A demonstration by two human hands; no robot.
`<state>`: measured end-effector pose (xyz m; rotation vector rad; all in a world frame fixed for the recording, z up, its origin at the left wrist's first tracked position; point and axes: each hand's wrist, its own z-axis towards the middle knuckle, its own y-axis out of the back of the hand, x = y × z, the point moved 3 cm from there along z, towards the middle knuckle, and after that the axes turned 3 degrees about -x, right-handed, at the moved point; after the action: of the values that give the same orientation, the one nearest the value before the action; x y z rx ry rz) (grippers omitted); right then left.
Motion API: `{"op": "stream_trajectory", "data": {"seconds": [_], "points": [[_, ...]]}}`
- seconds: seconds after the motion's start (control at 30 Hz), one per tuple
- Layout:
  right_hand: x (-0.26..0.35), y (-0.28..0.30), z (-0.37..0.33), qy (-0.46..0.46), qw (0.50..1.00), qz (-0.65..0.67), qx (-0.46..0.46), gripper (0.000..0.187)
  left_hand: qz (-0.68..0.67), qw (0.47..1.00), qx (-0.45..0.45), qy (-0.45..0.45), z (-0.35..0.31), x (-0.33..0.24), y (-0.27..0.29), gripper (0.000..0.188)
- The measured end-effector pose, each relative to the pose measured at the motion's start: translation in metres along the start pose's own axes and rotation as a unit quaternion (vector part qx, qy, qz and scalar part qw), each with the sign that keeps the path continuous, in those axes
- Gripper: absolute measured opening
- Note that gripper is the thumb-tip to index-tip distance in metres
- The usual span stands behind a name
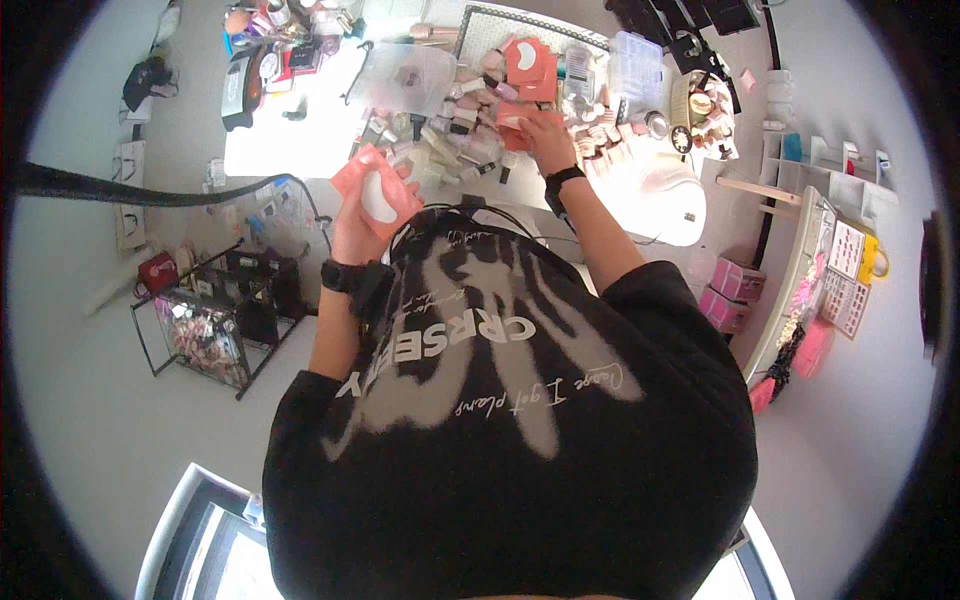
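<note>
Bottles (455, 125) crowd the table (290, 140), wire rack (215, 320) at left.

The left hand (352, 228) held up a coral packet (377, 191) with a white curved patch, while the right hand (545, 138) gripped a similar packet (514, 122) over the cluttered table (300, 140) — bottles (450, 140) crowded between them.

Coral sachets (377, 192) in both hands

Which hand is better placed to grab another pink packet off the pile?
Probably right. The right hand is already on a pink packet at the pile; the left hand is full, holding a packet.
</note>
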<state>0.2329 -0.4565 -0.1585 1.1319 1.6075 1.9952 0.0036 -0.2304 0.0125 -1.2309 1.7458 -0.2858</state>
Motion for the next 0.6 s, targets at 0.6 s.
{"op": "stream_trajectory", "data": {"seconds": [0.6], "points": [[-0.027, 0.072, -0.02, -0.279, 0.878, 0.323, -0.217, 0.031, 0.015, 0.998, 0.068, -0.011, -0.005, 0.009, -0.012, 0.051]]}}
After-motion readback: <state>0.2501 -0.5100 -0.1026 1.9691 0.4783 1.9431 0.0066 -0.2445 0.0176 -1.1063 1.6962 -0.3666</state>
